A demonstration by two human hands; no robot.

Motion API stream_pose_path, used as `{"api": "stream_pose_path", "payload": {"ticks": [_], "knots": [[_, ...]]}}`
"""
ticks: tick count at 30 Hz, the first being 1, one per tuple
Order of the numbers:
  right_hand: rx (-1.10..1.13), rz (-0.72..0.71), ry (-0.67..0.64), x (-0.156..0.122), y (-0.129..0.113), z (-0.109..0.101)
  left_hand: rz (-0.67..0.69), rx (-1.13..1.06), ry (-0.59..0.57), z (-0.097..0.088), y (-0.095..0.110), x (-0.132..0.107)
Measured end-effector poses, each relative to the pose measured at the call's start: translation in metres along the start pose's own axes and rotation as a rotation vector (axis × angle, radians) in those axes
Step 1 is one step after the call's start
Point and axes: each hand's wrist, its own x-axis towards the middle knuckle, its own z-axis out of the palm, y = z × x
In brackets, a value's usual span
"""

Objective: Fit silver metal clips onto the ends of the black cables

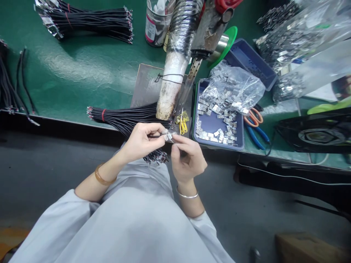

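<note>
At the bench's front edge, my left hand (145, 140) pinches the end of a black cable between thumb and forefinger. A small metal connector (170, 137) sits at that end, between my two hands. The curled fingers of my right hand (188, 155) close on the connector from the other side; the fingertips partly hide it. Behind my left hand lies a bundle of black cables (120, 116) tied with a red band. More cable ends with metal tips (156, 157) hang over the edge below my hands.
Just beyond my hands, a wrapped duct (175, 62) and a soldering iron (193, 69) hang over a grey plate (145, 82). To the right are a blue tray (219, 144) of small metal connectors, pliers (256, 128) and a black fan-like device (315, 131). Cable bundles (93, 22) lie back left.
</note>
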Motion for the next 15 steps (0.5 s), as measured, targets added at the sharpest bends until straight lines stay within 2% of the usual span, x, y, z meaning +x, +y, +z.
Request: {"api": "stream_pose_path", "payload": {"ticks": [3, 6, 10, 15], "knots": [[0.070, 0.161, 0.070, 0.000, 0.002, 0.003, -0.019, -0.001, 0.028, 0.001, -0.001, -0.001], [0.081, 0.249, 0.029, 0.002, 0.003, 0.004, -0.009, 0.021, 0.075, 0.001, -0.002, -0.002], [-0.042, 0.109, -0.035, 0.005, 0.003, 0.004, 0.008, 0.057, 0.138, 0.004, -0.005, -0.003], [-0.190, -0.075, -0.051, 0.009, 0.007, 0.004, 0.018, 0.044, 0.203, 0.011, -0.005, -0.002]]}}
